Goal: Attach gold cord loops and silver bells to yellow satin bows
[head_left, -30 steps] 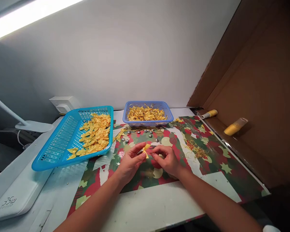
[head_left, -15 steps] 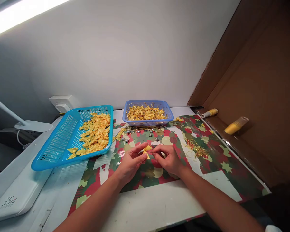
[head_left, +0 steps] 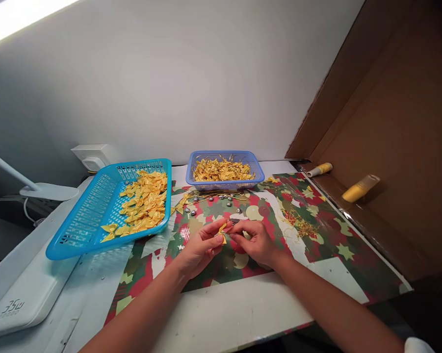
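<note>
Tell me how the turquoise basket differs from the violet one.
The turquoise basket looks larger than the violet basket.
The turquoise basket shows much bare mesh on its left; the violet basket's contents cover most of its floor.
The turquoise basket's bows look plain; the violet basket's have golden strands.
Both hold yellow bows.

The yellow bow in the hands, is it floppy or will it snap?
Probably floppy: the bow looks like thin ribbon, so it should bend rather than snap. It's likely light too, being small and pinched by the left hand.
</note>
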Available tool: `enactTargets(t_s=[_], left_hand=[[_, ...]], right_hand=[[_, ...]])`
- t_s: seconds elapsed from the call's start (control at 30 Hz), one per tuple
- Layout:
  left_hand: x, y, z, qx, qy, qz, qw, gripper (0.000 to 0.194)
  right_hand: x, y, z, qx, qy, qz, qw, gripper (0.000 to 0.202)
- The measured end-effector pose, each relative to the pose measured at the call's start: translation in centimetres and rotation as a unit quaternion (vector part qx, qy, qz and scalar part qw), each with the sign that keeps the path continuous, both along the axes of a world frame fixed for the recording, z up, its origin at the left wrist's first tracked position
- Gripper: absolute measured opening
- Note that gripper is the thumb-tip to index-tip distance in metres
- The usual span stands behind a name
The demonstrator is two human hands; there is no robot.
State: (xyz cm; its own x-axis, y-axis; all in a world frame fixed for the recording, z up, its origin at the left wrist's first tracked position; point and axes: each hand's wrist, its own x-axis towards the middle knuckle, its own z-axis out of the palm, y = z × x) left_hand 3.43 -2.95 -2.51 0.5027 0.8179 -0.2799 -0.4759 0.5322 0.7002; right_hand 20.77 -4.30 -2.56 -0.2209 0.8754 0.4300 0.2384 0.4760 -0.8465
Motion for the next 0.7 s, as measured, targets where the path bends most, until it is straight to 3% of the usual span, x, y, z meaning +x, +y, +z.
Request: enactTargets(t_s=[0.43,0.7], left_hand=[[-0.14,-0.09,0.16,-0.024,-0.007,0.037,0.999,0.045],[-0.22,-0.16,0.16,-0.017,-0.015,0.027,0.999,0.042]], right_hand=[[0.55,0.01,0.14,0.027,-0.027,-0.01,0.999,0.012],[0.56,-0.06,0.34,0.023,-0.031,-0.011,0.999,0.013]])
